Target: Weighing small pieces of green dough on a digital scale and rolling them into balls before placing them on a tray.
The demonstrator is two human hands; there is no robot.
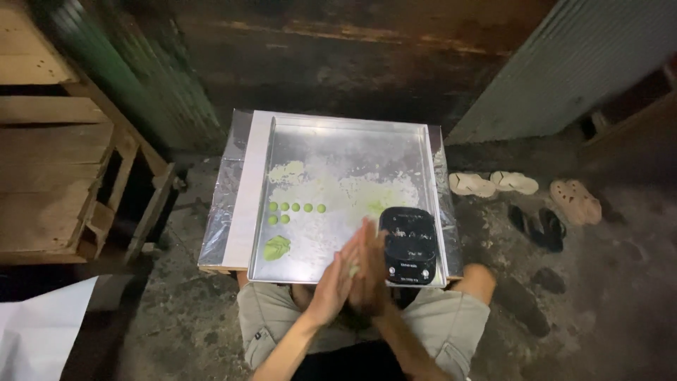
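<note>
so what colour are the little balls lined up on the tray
Light green; the little balls show best in the head view, on the metal tray.

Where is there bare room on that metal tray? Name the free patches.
Free: the tray top band above the flour dusting, and the left strip beside the green balls. Crowded: bottom edge, with the dough lump, both hands and the black scale.

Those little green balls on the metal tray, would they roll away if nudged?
Probably: the green balls look round and sit loose on the smooth metal tray. They seem soft, like the green lump nearby, so squeezing would likely dent them. The powdery dusting may slow rolling.
</note>
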